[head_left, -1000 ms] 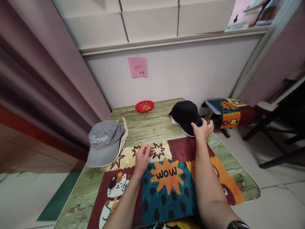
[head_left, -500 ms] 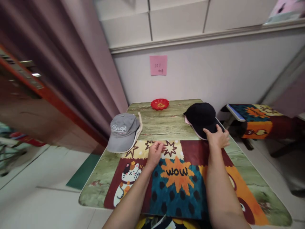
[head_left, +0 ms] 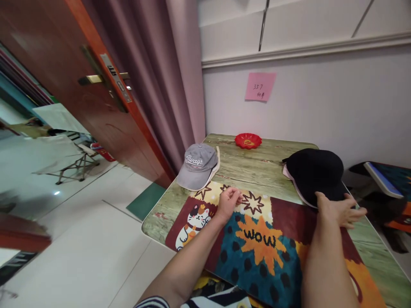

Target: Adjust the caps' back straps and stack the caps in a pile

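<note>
A black cap (head_left: 313, 173) with a pale item showing under its left edge lies at the right side of the table. My right hand (head_left: 340, 210) is at the front of its brim, fingers spread, thumb and fingertips at the brim's edge. Over the mat's cream strip hovers my left hand (head_left: 229, 203), its fingers curled together with nothing visible in them. To its left sits a grey cap (head_left: 201, 160) with "Always" lettering, a cream-edged item beneath it.
The wood-patterned table (head_left: 257, 164) carries a colourful mat (head_left: 260, 261) with "WOW" on it. A red scalloped dish (head_left: 248, 140) stands at the back. A pink note (head_left: 260, 86) is on the wall. An open door (head_left: 105, 102) and curtain (head_left: 180, 77) flank the left.
The view has swung left, so everything appears shifted right. My right hand's fingers have spread out at the black cap's brim. My left hand stays curled above the mat.
</note>
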`<control>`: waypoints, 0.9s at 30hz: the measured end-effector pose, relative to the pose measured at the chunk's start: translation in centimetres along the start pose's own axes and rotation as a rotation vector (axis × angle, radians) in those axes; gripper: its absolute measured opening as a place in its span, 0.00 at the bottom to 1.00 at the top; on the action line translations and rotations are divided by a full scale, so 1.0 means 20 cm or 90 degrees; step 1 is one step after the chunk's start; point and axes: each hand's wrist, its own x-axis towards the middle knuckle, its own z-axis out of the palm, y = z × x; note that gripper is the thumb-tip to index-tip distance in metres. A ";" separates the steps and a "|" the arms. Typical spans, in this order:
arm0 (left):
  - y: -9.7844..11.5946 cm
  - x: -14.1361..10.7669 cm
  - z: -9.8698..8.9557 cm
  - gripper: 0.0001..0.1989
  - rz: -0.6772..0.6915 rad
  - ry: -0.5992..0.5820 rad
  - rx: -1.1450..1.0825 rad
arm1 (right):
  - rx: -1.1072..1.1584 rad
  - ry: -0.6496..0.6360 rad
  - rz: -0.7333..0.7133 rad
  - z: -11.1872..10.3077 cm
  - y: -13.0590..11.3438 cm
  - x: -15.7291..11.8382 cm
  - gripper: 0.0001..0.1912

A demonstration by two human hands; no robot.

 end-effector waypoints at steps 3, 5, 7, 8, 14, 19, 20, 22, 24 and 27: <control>0.06 0.03 -0.11 0.18 0.041 0.167 -0.034 | 0.065 0.038 0.068 -0.03 -0.02 -0.02 0.42; 0.13 0.07 -0.24 0.17 0.107 0.323 -0.042 | 0.096 0.096 0.011 -0.06 -0.04 -0.05 0.39; 0.21 0.11 -0.41 0.17 0.171 0.494 -0.043 | 0.112 0.151 -0.061 -0.10 -0.05 -0.06 0.36; 0.24 0.13 -0.49 0.16 0.185 0.536 -0.039 | 0.112 0.163 -0.089 -0.11 -0.05 -0.06 0.35; 0.29 0.09 -0.80 0.14 0.173 0.655 -0.042 | 0.105 0.152 -0.114 -0.06 -0.04 0.01 0.28; 0.23 0.06 -0.76 0.12 0.095 0.604 -0.085 | 0.154 0.198 -0.091 0.03 -0.11 0.06 0.28; 0.22 0.06 -0.75 0.12 0.084 0.592 -0.093 | 0.170 0.196 -0.113 0.04 -0.12 0.06 0.26; 0.23 0.06 -0.74 0.12 0.058 0.581 -0.113 | 0.205 0.179 -0.143 0.03 -0.15 0.03 0.22; 0.25 0.06 -0.75 0.13 0.028 0.578 -0.137 | 0.236 0.134 -0.168 0.01 -0.18 -0.01 0.18; 0.28 0.05 -0.77 0.14 -0.019 0.558 -0.183 | 0.273 0.082 -0.194 -0.01 -0.22 -0.05 0.15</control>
